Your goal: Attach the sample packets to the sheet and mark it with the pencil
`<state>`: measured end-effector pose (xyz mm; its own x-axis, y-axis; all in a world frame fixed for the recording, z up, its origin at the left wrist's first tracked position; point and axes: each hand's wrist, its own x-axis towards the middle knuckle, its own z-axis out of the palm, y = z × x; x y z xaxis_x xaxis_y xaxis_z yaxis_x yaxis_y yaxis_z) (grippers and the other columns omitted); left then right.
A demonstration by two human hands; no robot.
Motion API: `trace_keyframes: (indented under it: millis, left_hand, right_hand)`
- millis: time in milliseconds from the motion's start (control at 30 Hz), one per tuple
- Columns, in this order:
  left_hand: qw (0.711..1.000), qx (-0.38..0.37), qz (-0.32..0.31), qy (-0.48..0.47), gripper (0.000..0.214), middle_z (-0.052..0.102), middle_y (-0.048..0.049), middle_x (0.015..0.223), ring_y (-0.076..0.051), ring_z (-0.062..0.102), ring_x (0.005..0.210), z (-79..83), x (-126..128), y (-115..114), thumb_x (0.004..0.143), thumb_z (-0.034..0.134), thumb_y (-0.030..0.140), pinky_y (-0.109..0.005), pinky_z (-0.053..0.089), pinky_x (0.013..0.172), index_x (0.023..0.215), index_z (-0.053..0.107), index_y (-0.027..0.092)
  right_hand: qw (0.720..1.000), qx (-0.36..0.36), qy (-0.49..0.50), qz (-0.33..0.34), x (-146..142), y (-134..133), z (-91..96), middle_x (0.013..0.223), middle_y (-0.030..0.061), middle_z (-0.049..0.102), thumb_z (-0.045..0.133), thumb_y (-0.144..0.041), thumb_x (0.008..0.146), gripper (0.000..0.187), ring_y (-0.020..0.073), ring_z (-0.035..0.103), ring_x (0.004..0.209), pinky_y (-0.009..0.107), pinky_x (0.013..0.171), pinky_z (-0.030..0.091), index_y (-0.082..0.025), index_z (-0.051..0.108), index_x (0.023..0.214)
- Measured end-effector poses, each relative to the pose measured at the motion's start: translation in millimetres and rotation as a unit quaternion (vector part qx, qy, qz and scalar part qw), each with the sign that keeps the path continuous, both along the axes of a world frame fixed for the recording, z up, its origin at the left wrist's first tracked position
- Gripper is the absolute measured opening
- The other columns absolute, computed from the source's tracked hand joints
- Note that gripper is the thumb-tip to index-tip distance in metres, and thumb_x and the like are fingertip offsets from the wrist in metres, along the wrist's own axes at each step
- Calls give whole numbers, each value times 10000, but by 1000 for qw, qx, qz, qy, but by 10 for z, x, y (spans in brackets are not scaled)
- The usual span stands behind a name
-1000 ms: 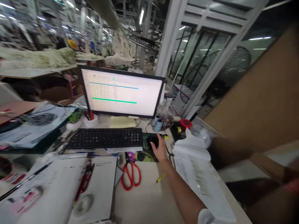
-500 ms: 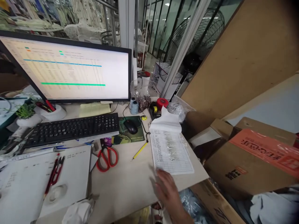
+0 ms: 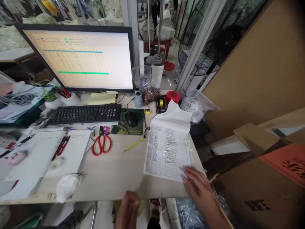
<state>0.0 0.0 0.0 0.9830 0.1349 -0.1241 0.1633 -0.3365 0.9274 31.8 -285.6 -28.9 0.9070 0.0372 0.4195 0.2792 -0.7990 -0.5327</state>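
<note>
White ruled form (image 3: pixel 166 152) lies at the desk's (image 3: pixel 124 178) four o'clock edge, and the right hand (image 3: pixel 199 187) has just slid from the bare desk onto its near corner, fingers spread flat, while the left hand (image 3: pixel 128 208), fingers curled and empty, has risen at six o'clock.

Colours on your desk

You have red-handled scissors (image 3: pixel 101 144), a yellow pencil (image 3: pixel 133 144), a black keyboard (image 3: pixel 86 113) and mouse (image 3: pixel 131 119) on a dark green mat (image 3: pixel 138 125), a white sheet ruled in a fine grid (image 3: pixel 166 152), a red lid (image 3: pixel 173 96), what may be an orange label on the brown box (image 3: pixel 262 190), and a green bar across your pale screen (image 3: pixel 83 58).
</note>
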Motion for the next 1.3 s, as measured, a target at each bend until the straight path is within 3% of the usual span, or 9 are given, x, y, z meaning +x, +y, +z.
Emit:
trace_keyframes:
  millis: [133,233,400,733,1033,1300]
  left_hand:
    - [978,106,-116,-135,207,583,-34,864,-188,544,853,-16,385,-548,928,404,246,-325,398,798,789,552,203]
    - [961,155,-164,-162,159,581,-37,899,-188,530,902,-51,573,-865,909,415,130,-352,351,834,836,546,183]
    - [954,204,-172,-135,110,575,-28,917,-183,512,886,-131,795,-1137,888,495,90,-360,317,820,847,560,169]
    - [950,250,-162,-98,99,585,-11,921,-197,500,880,-120,1010,-1145,864,580,133,-381,300,826,797,615,198]
    - [960,242,-92,-106,99,586,-22,944,-200,508,896,-119,999,-827,857,579,113,-386,294,833,824,618,198]
    - [955,229,-119,-144,108,591,2,892,-181,508,865,-94,960,-955,849,605,103,-378,277,852,807,609,202]
  right_hand:
    - [999,26,-16,14,53,-13,49,1039,49,667,549,-234,883,220,225,571,1028,410,873,473,-250,623,1090]
    - [999,33,5,34,112,51,74,959,33,670,556,-258,888,188,211,569,965,379,832,459,-254,626,1063]
    - [997,-1,43,64,289,132,82,809,6,647,550,-345,901,164,185,549,812,337,749,389,-245,634,1001]
    - [995,-35,81,53,523,221,124,666,-11,572,548,-283,894,175,177,502,724,336,709,274,-241,631,746]
    - [993,-50,67,87,608,179,168,691,-23,596,552,-274,902,140,169,524,728,330,713,271,-256,647,801]
    - [993,-27,72,95,618,161,160,702,-19,601,580,-249,880,102,168,530,728,334,716,284,-252,648,804]
